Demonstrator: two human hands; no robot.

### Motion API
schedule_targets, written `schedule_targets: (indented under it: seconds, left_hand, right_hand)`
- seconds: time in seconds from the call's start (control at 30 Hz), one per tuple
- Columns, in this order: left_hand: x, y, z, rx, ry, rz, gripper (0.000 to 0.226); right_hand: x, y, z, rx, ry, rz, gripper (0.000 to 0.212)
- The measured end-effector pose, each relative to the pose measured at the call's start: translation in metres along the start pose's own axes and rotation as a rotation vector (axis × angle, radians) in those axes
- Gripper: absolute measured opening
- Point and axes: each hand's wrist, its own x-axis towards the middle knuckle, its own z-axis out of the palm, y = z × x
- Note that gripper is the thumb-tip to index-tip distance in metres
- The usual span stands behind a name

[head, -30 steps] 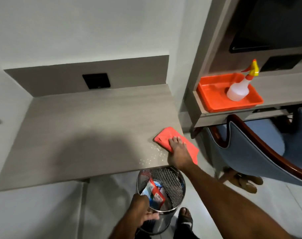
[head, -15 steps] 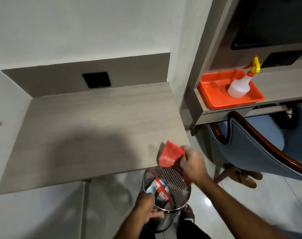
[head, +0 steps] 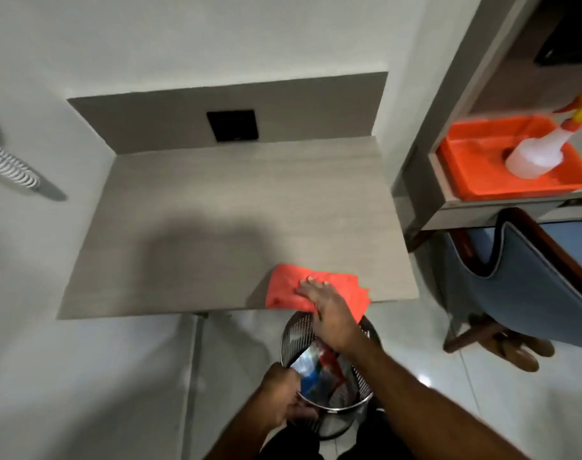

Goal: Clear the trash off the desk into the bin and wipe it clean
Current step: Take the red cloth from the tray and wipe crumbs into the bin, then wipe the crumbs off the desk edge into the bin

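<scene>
A red cloth [head: 286,287] lies flat on the front right part of the grey wooden desk [head: 216,220], partly hanging over its front edge. My right hand [head: 329,310] presses flat on the cloth, fingers spread. Below the desk edge stands a perforated metal bin [head: 296,333] with colourful wrappers inside. My left hand [head: 283,398] grips the bin's near rim.
An orange tray [head: 475,167] with a white spray bottle [head: 535,154] sits on a shelf to the right. A blue chair [head: 535,283] with a wooden frame stands below it, shoes beside it on the floor. A black socket plate [head: 232,126] is on the desk's back panel.
My right hand lifted the cloth off the desk over the bin, then laid it flat again at the front edge, further left. The crumbs near the edge are gone from sight.
</scene>
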Motion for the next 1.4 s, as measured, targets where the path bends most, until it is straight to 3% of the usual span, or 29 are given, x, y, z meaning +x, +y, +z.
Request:
schedule_targets:
  seconds: [0.1,0.17,0.37,0.47,0.57,0.7,0.93,1.1,1.17,1.23,1.33,1.4]
  left_hand:
    - [0.004,-0.005,-0.008,-0.022,-0.086,0.004,0.033]
    - [0.008,-0.006,-0.004,-0.013,-0.132,0.025,0.034]
    - [0.069,-0.032,0.025,0.066,-0.069,0.000,0.024]
    - [0.148,-0.051,0.036,0.054,-0.050,-0.010,0.029]
    - [0.237,-0.076,0.049,0.072,0.001,-0.059,0.032]
    - [0.330,-0.109,0.074,0.054,0.013,-0.113,0.046]
    - [0.395,-0.138,0.113,0.015,-0.015,-0.159,0.054]
    - [0.380,-0.131,0.117,0.273,0.104,-0.208,0.032]
    - [0.348,-0.103,0.120,0.563,0.245,-0.079,0.038]
    - [0.304,-0.067,0.126,0.688,0.289,0.064,0.051]
    - [0.215,-0.005,0.132,0.364,0.003,-0.018,0.069]
    - [0.152,0.029,0.135,0.332,-0.172,-0.033,0.075]
  right_hand:
    - [-0.056,-0.003,0.035,0.196,-0.091,0.059,0.067]
    - [-0.087,0.007,0.043,0.248,-0.042,0.172,0.054]
    - [-0.125,0.058,0.043,0.525,0.501,0.460,0.036]
    - [-0.126,0.123,0.073,0.558,0.606,0.560,0.042]
    - [-0.124,0.189,0.117,0.505,0.637,0.641,0.051]
    - [-0.119,0.266,0.169,0.398,0.560,0.728,0.052]
    - [-0.109,0.330,0.214,0.365,0.392,0.700,0.036]
    - [-0.106,0.323,0.211,0.310,0.330,0.703,0.036]
    - [-0.107,0.296,0.190,0.287,0.357,0.670,0.038]
    - [-0.113,0.258,0.163,0.275,0.403,0.593,0.041]
    - [-0.131,0.190,0.112,0.137,0.386,0.483,0.053]
    - [-0.146,0.150,0.091,-0.082,0.349,0.397,0.055]
